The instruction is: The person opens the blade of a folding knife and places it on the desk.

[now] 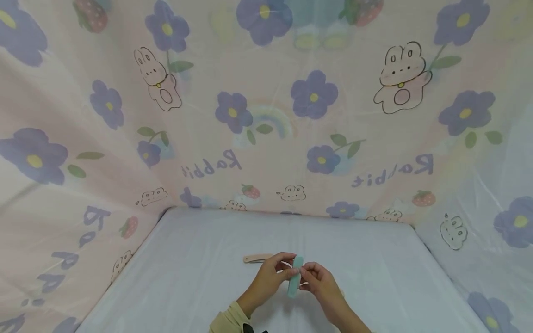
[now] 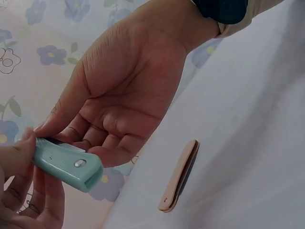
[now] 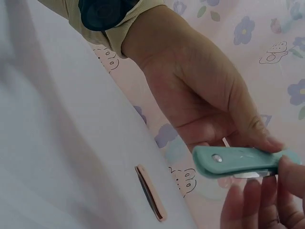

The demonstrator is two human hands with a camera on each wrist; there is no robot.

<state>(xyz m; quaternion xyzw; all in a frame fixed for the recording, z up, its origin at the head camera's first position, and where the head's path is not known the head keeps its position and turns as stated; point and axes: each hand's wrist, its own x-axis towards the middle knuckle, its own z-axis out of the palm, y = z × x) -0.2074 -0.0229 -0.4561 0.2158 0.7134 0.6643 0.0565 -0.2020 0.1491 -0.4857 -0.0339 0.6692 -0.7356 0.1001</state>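
Note:
A mint-green folding knife [image 1: 295, 277] is held up over the white table between both hands. My left hand [image 1: 268, 279] pinches it with thumb and fingers from the left. From the right, the thumb and fingers of my right hand [image 1: 325, 287] pinch the same knife. In the left wrist view a strip of the blade [image 2: 71, 147] shows along the handle's edge, mostly folded in. The right wrist view shows the handle [image 3: 238, 160] with its silver pivot at the near end.
A peach folding knife [image 1: 256, 258] lies folded on the white table [image 1: 200, 259], left of my left hand. A second peach folding knife [image 3: 151, 193] lies by my right hand, mostly hidden in the head view. Patterned fabric walls [image 1: 275, 152] rise around the table.

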